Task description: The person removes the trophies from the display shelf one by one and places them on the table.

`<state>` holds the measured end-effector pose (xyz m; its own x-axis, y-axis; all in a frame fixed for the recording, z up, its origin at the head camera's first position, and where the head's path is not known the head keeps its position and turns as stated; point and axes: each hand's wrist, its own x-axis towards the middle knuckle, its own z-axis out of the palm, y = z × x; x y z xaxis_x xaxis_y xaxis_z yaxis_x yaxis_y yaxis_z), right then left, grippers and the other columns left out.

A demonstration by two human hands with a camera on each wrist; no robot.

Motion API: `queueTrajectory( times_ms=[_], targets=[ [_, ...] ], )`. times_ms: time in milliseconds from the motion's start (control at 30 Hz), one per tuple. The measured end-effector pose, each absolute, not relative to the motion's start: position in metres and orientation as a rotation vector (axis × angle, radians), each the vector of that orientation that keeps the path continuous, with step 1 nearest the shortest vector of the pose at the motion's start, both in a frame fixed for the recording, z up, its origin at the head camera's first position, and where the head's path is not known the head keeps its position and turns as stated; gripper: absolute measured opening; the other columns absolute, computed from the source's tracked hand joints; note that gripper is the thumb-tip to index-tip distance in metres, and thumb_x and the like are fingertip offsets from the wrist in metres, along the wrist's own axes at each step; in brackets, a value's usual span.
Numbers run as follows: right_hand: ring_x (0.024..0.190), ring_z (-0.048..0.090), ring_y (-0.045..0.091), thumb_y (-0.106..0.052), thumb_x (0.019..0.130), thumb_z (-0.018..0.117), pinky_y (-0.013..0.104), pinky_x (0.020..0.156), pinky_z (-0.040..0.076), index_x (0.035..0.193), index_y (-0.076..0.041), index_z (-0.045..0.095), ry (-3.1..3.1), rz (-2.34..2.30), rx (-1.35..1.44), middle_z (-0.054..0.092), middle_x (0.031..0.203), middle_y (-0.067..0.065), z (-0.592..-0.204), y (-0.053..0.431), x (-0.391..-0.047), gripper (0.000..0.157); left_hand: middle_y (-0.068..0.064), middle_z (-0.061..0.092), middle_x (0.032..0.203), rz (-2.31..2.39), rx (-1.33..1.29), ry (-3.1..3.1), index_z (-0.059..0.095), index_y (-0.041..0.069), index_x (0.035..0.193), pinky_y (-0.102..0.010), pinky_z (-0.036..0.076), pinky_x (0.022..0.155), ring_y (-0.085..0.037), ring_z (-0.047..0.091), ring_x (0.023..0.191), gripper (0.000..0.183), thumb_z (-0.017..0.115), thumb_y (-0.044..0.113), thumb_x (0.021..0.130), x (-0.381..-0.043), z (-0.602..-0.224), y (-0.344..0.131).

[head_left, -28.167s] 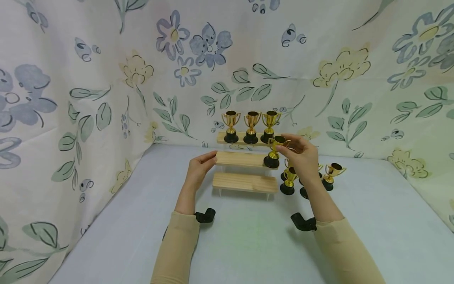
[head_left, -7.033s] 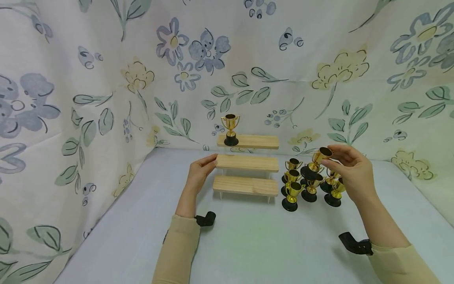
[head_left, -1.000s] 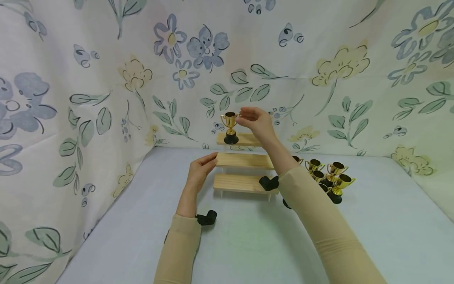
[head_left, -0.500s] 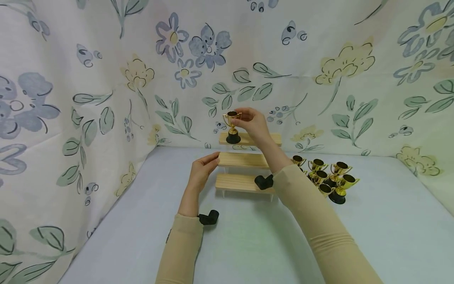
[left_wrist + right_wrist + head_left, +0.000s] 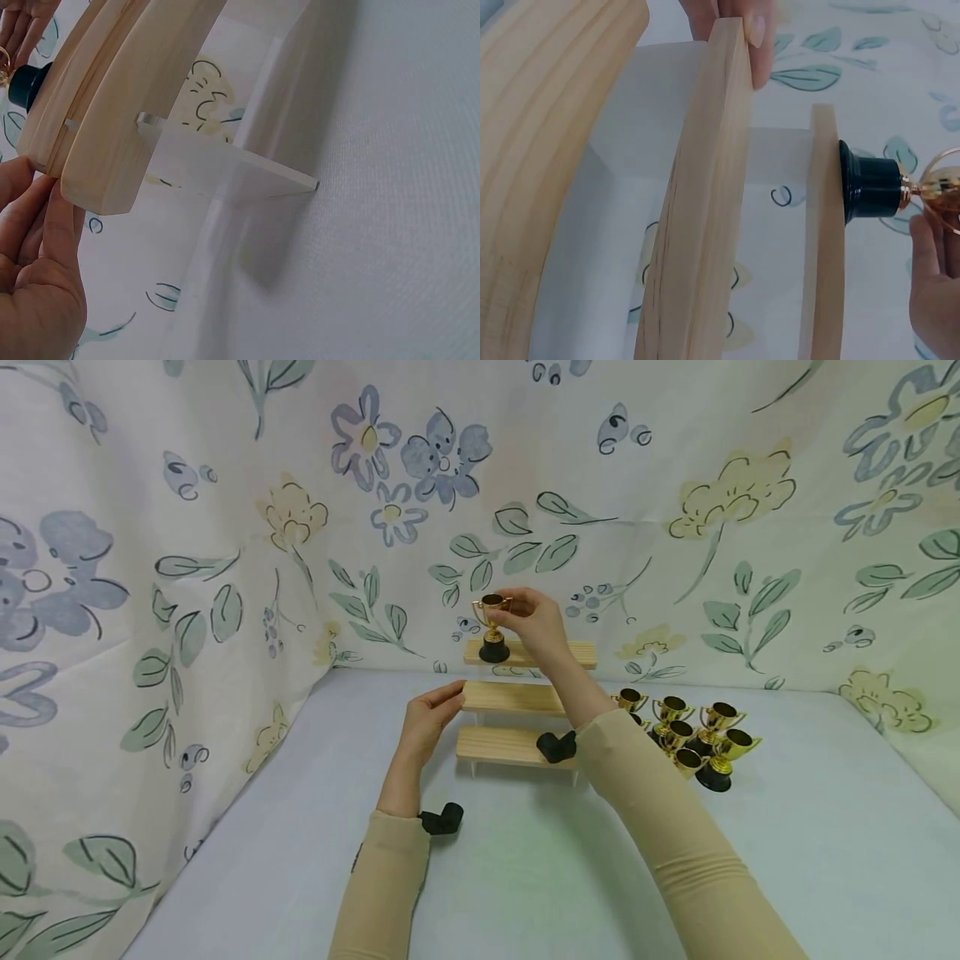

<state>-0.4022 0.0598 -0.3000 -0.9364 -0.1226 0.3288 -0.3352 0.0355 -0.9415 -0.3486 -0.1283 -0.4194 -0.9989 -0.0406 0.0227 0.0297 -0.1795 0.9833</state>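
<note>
A gold trophy [image 5: 494, 650] with a black base stands upright at the left end of the top shelf [image 5: 582, 653] of a three-step wooden stand. My right hand [image 5: 542, 622] pinches its cup by the right side, the thumb in front. The black base [image 5: 871, 186] sits against the top board in the right wrist view. With its fingertips, my left hand [image 5: 427, 724] grips the left end of the middle shelf [image 5: 504, 696]; the left wrist view shows those fingers [image 5: 58, 229] at the board's end. The bottom shelf [image 5: 491, 744] is partly covered by my right wrist's black mount.
Several gold trophies [image 5: 718, 764] with black bases stand close together on the white table [image 5: 525, 868], right of the stand; my right forearm hides some of them. Floral cloth [image 5: 300, 610] hangs behind and at the sides. Clear supports [image 5: 232, 161] hold up the shelves.
Earlier, three trophies stood on the top shelf; by 7 seconds ago one stood there. My right hand has since come from the right-hand group to that trophy and taken hold. My left hand stays put.
</note>
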Motion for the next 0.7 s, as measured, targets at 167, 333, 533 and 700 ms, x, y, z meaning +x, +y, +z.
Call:
queueTrajectory(
  times_ms=[167,333,533,700],
  targets=[
    [0.095,0.065,0.009,-0.017,0.088,0.076,0.031,0.096,0.060,0.120,-0.008,0.067,-2.133,2.009,0.461,0.071,0.102,-0.003,-0.296,0.063,-0.401,0.035,-0.019,0.056,0.143,-2.396,0.017,-1.971,0.058,-0.004,0.134,-0.016,0.053,0.101,-0.012,0.062,0.119,0.040,0.061,0.001,0.095,-0.348,-0.418,-0.128],
    [0.094,0.065,0.006,-0.018,0.087,0.076,0.029,0.095,0.059,0.121,-0.010,0.067,-2.105,2.020,0.459,0.070,0.099,-0.008,-0.290,0.072,-0.397,0.036,-0.019,0.056,0.143,-2.388,0.014,-1.977,0.058,-0.004,0.134,-0.015,0.053,0.100,-0.013,0.062,0.119,0.040,0.062,0.002,0.095,-0.349,-0.419,-0.128],
    [0.093,0.065,0.004,-0.014,0.087,0.076,0.026,0.094,0.059,0.121,-0.008,0.068,-2.050,2.055,0.494,0.069,0.093,-0.014,-0.280,0.085,-0.387,0.036,-0.020,0.055,0.144,-2.383,0.000,-1.986,0.057,-0.005,0.135,-0.016,0.053,0.101,-0.011,0.062,0.119,0.041,0.062,0.002,0.095,-0.351,-0.421,-0.129],
    [0.093,0.066,0.006,-0.012,0.086,0.077,0.024,0.094,0.059,0.120,-0.008,0.068,-2.023,2.091,0.478,0.070,0.092,-0.012,-0.271,0.096,-0.378,0.036,-0.020,0.055,0.144,-2.407,0.012,-1.967,0.057,-0.005,0.134,-0.015,0.053,0.099,-0.010,0.063,0.116,0.040,0.062,0.001,0.095,-0.350,-0.420,-0.130]
  ],
)
